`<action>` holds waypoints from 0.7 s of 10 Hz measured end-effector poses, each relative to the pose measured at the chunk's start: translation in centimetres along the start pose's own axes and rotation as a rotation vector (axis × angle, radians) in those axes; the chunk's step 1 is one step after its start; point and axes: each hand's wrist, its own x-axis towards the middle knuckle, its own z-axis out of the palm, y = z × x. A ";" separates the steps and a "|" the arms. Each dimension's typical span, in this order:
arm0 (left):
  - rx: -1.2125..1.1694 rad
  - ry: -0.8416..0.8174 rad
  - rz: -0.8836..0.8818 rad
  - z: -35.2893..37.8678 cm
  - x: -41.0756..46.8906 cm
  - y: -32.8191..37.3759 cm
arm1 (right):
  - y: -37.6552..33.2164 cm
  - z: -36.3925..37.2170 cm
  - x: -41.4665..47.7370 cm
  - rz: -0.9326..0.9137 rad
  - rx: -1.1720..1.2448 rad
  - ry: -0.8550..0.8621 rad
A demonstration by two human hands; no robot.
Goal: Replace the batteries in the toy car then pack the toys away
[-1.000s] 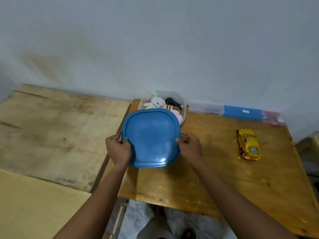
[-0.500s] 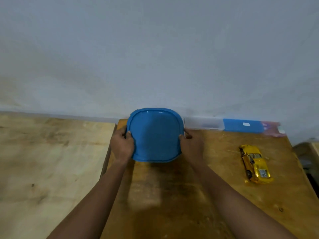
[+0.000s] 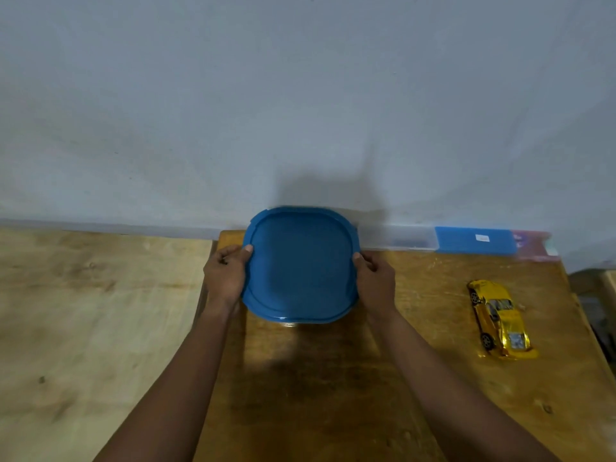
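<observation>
The left hand (image 3: 226, 275) and right hand (image 3: 375, 281) clamp the blue lid (image 3: 301, 265) by its side edges, probably over a box, though that is hidden. The yellow toy car (image 3: 498, 320) lies well apart on the counter (image 3: 333, 395) — sealing now would leave it unpacked.

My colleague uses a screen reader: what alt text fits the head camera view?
The left hand and right hand grip a blue lid by its sides at the far end of a wooden table. A yellow toy car lies to its right.
</observation>
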 end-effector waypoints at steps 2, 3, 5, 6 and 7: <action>-0.074 -0.097 -0.138 0.0 0.5 1.0 | -0.2 0.3 0.5 0.020 0.086 0.004; -0.111 -0.073 -0.182 0.4 0.3 1.2 | -0.4 0.4 0.7 0.065 0.135 0.021; -0.058 -0.051 -0.154 0.1 -0.5 1.5 | -1.1 -0.1 -0.2 0.106 0.065 -0.056; 0.050 0.021 -0.046 0.1 -1.4 1.4 | -1.9 -1.3 -0.8 0.103 -0.012 -0.146; 0.253 0.270 0.190 0.4 -3.7 1.5 | -2.8 -3.5 -1.2 0.065 -0.030 -0.190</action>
